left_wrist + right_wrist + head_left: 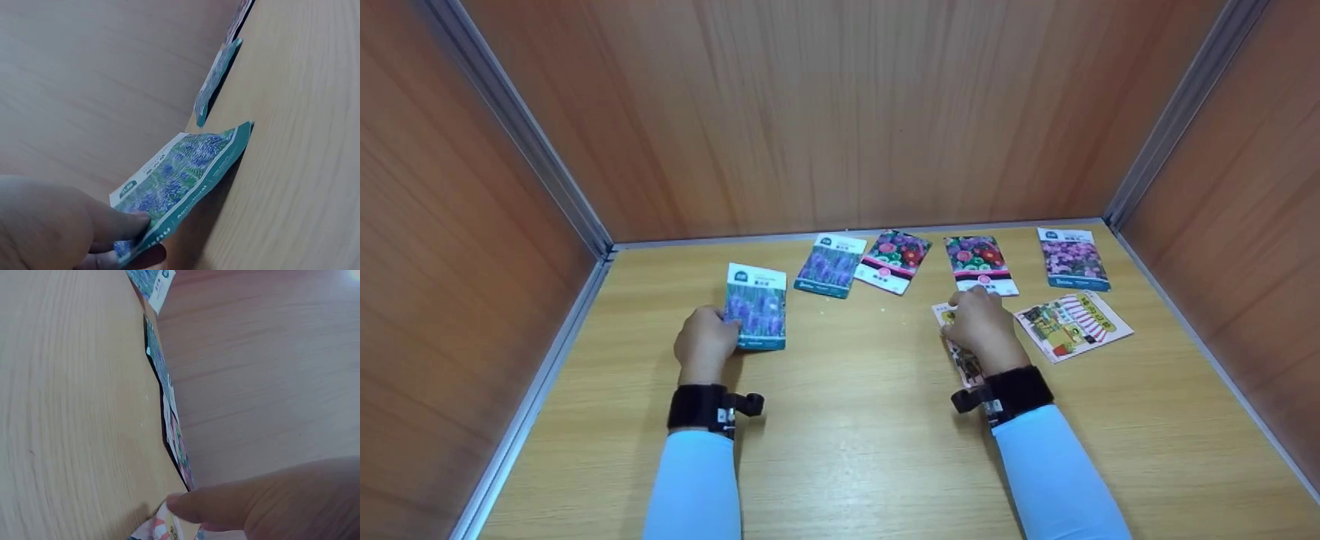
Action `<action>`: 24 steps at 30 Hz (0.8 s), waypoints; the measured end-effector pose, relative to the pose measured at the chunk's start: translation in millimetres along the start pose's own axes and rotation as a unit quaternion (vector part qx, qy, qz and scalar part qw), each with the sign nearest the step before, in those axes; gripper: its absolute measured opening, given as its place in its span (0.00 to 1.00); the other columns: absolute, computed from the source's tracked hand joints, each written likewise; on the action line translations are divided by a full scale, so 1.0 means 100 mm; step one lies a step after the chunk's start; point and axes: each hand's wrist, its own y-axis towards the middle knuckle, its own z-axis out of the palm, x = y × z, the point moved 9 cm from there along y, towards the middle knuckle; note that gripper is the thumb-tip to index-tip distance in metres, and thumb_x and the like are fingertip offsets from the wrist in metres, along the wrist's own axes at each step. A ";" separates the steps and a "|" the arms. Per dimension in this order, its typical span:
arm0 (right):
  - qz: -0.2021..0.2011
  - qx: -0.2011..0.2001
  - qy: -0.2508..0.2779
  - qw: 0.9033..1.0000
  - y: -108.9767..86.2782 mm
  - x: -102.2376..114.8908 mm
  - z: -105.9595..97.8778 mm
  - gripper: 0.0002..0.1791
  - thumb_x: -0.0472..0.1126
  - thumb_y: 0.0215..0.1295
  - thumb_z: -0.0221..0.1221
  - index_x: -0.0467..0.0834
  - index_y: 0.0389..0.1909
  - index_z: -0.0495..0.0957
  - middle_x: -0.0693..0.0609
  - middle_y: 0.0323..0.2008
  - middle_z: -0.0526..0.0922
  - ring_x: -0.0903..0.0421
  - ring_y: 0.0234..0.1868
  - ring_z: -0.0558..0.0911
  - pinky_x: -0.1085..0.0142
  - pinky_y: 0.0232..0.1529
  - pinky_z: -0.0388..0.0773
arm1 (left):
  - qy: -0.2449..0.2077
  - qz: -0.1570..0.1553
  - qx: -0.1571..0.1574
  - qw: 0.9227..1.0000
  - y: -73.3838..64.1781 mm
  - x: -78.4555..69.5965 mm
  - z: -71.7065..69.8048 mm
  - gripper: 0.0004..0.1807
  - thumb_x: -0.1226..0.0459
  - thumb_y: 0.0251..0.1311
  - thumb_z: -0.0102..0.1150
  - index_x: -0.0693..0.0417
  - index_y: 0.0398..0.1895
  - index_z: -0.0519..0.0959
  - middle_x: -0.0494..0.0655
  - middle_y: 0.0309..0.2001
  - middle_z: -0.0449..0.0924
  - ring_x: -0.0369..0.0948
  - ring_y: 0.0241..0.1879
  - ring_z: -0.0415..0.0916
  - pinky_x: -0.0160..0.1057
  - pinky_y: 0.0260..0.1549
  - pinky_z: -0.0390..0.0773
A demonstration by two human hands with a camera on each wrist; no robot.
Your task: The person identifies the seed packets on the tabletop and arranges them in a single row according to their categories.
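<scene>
My left hand point(705, 341) pinches the lower left edge of a seed packet point(757, 306) with purple flower spikes and a teal bottom band. In the left wrist view the thumb point(126, 224) lies over the packet's front, fingers behind it, and the packet tilts up from the table. On the right side, my right hand point(982, 328) grips a pale patterned packet point(964, 364), mostly hidden under the hand. The right wrist view shows its pink-and-white corner point(160, 526) beneath the thumb tip.
Along the back lie another purple-flower packet point(831, 266), two packets with red and pink blooms point(894, 261) point(981, 262), overlapping or apart, and a pink-flower packet point(1074, 259). A yellow-and-red patterned packet point(1072, 326) lies right of my right hand. Wooden panels point(855, 120) enclose the table.
</scene>
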 end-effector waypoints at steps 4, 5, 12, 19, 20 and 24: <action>0.010 0.027 0.002 1.000 0.01 -0.06 0.05 0.33 0.46 0.67 0.78 0.37 0.69 0.84 0.33 0.66 0.80 0.33 0.66 0.77 0.34 0.65 0.82 | 0.020 -0.017 0.002 1.000 0.01 0.10 -0.02 0.13 0.54 0.81 0.64 0.56 0.49 0.85 0.51 0.46 0.85 0.49 0.43 0.80 0.48 0.42 0.78; 0.011 0.033 0.006 0.999 0.01 -0.07 0.07 0.32 0.45 0.66 0.77 0.37 0.69 0.85 0.34 0.65 0.80 0.34 0.65 0.77 0.35 0.65 0.82 | 0.027 -0.020 -0.001 0.999 0.01 0.11 -0.03 0.13 0.55 0.80 0.65 0.57 0.48 0.84 0.51 0.45 0.84 0.50 0.43 0.81 0.49 0.42 0.79; -0.010 0.048 -0.002 0.999 0.03 -0.09 0.08 0.30 0.46 0.66 0.76 0.35 0.66 0.86 0.33 0.62 0.85 0.34 0.62 0.80 0.38 0.63 0.83 | 0.037 0.046 -0.014 0.998 -0.06 -0.12 0.02 0.26 0.57 0.79 0.68 0.65 0.71 0.81 0.66 0.65 0.78 0.63 0.67 0.78 0.66 0.66 0.83; 0.014 0.078 0.020 0.997 0.03 -0.16 0.09 0.33 0.47 0.72 0.75 0.35 0.72 0.82 0.33 0.64 0.84 0.35 0.62 0.80 0.39 0.65 0.83 | 0.105 0.160 0.050 0.980 -0.21 -0.59 0.41 0.30 0.56 0.78 0.70 0.55 0.78 0.80 0.67 0.81 0.70 0.66 0.83 0.65 0.74 0.80 0.63; 0.019 0.083 0.025 0.996 0.03 -0.16 0.09 0.34 0.47 0.73 0.75 0.36 0.73 0.82 0.34 0.64 0.83 0.36 0.63 0.80 0.39 0.66 0.83 | 0.114 0.161 0.054 0.979 -0.22 -0.59 0.44 0.30 0.55 0.79 0.70 0.54 0.79 0.80 0.67 0.83 0.68 0.67 0.84 0.63 0.75 0.80 0.60; 0.015 0.086 0.028 0.996 0.04 -0.15 0.11 0.34 0.47 0.72 0.75 0.36 0.74 0.81 0.34 0.65 0.82 0.37 0.63 0.79 0.40 0.66 0.83 | 0.128 0.154 0.048 0.979 -0.19 -0.50 0.39 0.26 0.58 0.83 0.63 0.51 0.79 0.80 0.64 0.83 0.70 0.66 0.83 0.64 0.76 0.77 0.62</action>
